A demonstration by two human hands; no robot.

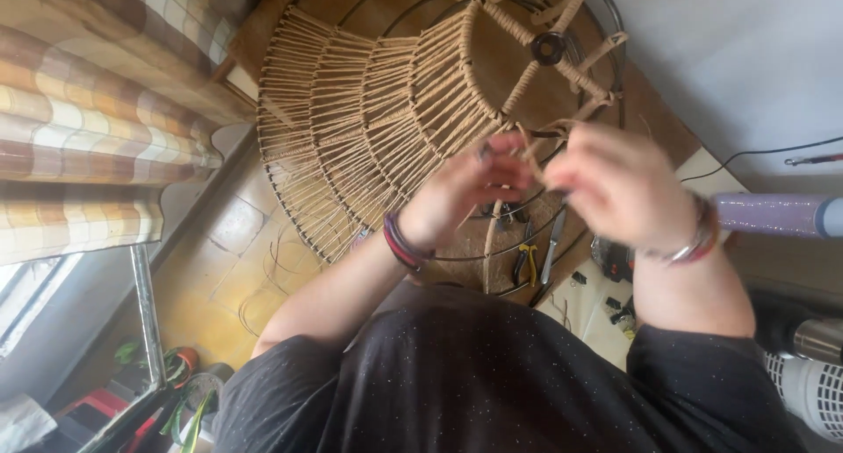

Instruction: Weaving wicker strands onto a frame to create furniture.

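Watching the head cam here: looks like we're mid-weave on the round wire frame, with tan cord already wrapped across its left part. The left hand and right hand are up close together just in front of the frame's near edge, fingers pinched shut on a loose strand of cord between them. My guess is the next bit needs the strand pulled snug and fed around the next wire without going slack. No packages or labels that I can make out. Pliers with yellow handles lie on the floor below the hands, a checked curtain hangs far left, and a purple glittery tube pokes in from the right.
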